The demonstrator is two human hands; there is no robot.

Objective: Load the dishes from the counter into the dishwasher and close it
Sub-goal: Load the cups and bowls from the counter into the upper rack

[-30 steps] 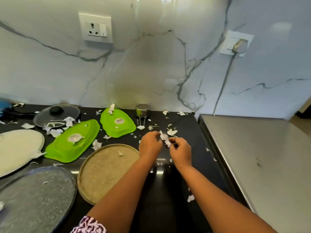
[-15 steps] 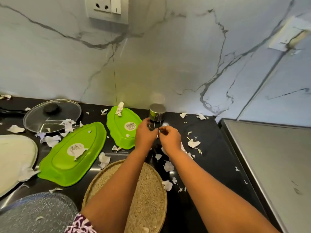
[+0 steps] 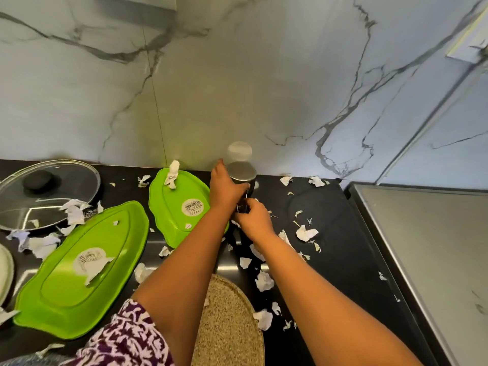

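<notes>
A small steel cup stands upside down by the marble wall on the black counter. My left hand grips its left side. Just below it, my right hand pinches a thin wire piece hanging under the cup. Two green oval plates lie face down to the left, a small one and a large one, both with stickers. A round speckled beige plate sits under my arms. A glass pan lid rests at the far left.
Torn paper scraps litter the counter around the dishes. A steel appliance top borders the counter on the right. A white plate edge and a grey speckled plate show at the left and bottom-left edges.
Both hands moved from the scraps at mid-counter back to the steel cup; the left now grips it. The camera came closer and tilted down.
</notes>
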